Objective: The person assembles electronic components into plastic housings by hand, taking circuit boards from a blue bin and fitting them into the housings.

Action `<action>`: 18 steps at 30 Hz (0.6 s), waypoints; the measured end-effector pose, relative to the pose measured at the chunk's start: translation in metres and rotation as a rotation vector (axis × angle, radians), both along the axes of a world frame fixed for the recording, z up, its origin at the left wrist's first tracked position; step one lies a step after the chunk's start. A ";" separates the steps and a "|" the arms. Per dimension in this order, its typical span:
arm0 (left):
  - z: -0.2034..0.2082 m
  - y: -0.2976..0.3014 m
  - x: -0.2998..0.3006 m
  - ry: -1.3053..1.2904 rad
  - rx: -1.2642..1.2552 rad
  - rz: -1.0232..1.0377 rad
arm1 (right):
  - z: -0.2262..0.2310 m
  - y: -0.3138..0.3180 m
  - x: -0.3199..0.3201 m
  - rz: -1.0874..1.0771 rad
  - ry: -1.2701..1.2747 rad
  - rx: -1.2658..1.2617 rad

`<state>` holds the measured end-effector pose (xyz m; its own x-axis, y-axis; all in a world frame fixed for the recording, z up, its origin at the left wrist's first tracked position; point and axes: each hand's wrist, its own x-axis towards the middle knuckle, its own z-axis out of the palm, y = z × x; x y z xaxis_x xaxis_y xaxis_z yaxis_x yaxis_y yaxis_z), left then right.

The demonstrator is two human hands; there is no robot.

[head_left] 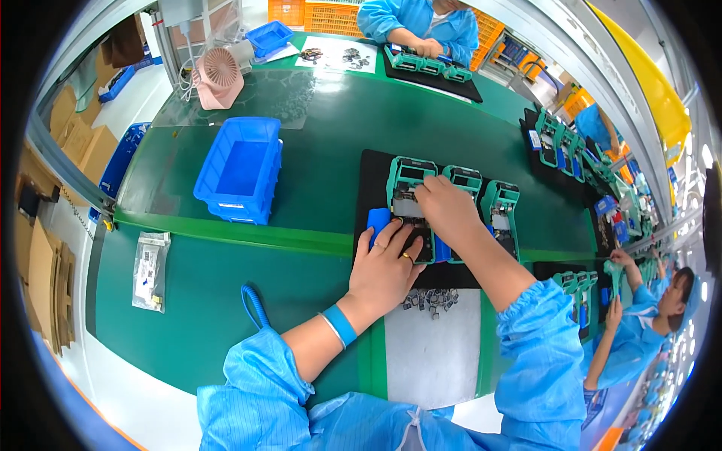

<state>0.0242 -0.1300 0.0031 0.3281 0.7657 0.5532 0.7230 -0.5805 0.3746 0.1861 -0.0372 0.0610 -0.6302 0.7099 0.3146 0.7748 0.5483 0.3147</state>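
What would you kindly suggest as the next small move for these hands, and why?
I'd probably press lightly with the right hand while the left hand braces the green housing beneath them: the right fingers are bent down over its interior, and the left hand lies over its lower end. What the right fingers hold, if anything, is hidden.

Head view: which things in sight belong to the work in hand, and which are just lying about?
In the work:
- left green housing, under both hands
- two more green housings beside it
- black mat beneath them
- small parts, probably

Apparently just lying about:
- pink fan
- blue bin
- clear bag
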 end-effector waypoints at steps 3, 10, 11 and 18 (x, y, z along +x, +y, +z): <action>0.004 0.001 0.002 0.008 0.004 -0.006 | -0.001 -0.003 -0.002 -0.066 -0.001 0.043; 0.001 0.004 -0.004 -0.001 -0.016 -0.001 | 0.007 -0.101 0.020 -0.003 0.576 -0.237; -0.001 0.002 -0.007 0.010 -0.017 0.010 | 0.000 -0.122 0.027 -0.011 0.570 -0.324; 0.002 0.002 -0.002 0.014 0.016 -0.019 | -0.040 -0.194 0.042 -0.143 0.569 -0.414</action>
